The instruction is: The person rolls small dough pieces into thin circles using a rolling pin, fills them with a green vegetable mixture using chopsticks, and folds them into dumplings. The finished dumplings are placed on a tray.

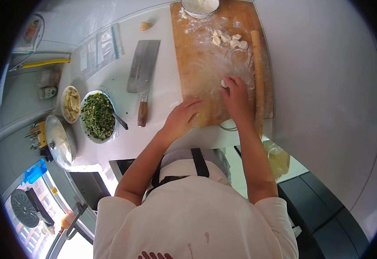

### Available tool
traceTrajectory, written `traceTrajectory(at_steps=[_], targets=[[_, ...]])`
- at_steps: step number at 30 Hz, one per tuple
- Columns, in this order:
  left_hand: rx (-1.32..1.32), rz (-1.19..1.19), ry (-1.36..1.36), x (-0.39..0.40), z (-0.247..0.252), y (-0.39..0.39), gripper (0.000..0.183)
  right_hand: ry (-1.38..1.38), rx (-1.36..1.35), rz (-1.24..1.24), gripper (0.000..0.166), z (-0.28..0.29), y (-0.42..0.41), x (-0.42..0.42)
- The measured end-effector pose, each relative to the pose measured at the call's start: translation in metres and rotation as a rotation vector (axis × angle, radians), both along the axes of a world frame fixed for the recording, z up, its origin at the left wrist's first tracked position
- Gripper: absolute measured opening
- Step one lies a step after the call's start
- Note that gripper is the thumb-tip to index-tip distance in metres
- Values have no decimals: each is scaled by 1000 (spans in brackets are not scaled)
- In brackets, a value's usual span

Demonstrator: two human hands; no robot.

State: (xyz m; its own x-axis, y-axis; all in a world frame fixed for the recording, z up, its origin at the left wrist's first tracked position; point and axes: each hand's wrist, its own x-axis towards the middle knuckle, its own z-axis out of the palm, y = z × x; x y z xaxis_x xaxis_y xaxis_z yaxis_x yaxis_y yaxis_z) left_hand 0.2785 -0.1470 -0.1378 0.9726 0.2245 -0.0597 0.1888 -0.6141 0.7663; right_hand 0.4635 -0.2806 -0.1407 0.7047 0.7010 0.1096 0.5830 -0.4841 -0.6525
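A floured wooden board lies before me. My right hand is over its lower right part, thumb and fingertips around a small piece of dough. My left hand holds nothing and reaches over the board's near left edge, fingers slightly apart. Farther up the board sit several cut dough pieces in a loose cluster. A wooden rolling pin lies lengthwise along the right side, close to my right hand. At the far end stands a bowl of flour.
Left of the board lies a cleaver, its wooden handle towards me. Beyond it are a bowl of chopped green filling with a spoon, a dish of pale slices, a lidded pan and plastic zip bags. A wall bounds the right.
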Motion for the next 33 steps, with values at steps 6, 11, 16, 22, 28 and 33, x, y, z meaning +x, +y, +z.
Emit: traceTrajectory(at_steps=[6, 11, 16, 22, 28, 33], targets=[[-19, 25, 44, -3, 6, 4, 37, 144, 26, 426, 27, -9, -7, -5], [-21, 82, 74, -7, 2, 6, 37, 64, 0, -40, 23, -4, -3, 4], [-38, 98, 46, -2, 3, 9, 35, 17, 50, 339, 23, -17, 5, -17], [-42, 144, 26, -7, 0, 16, 32, 100, 39, 244, 24, -22, -38, -19], [-25, 122, 20, 2, 6, 15, 33, 24, -20, 276, 29, -17, -22, -21], [-51, 165, 42, -4, 6, 21, 34, 95, 87, 162, 36, 7, -8, -27]])
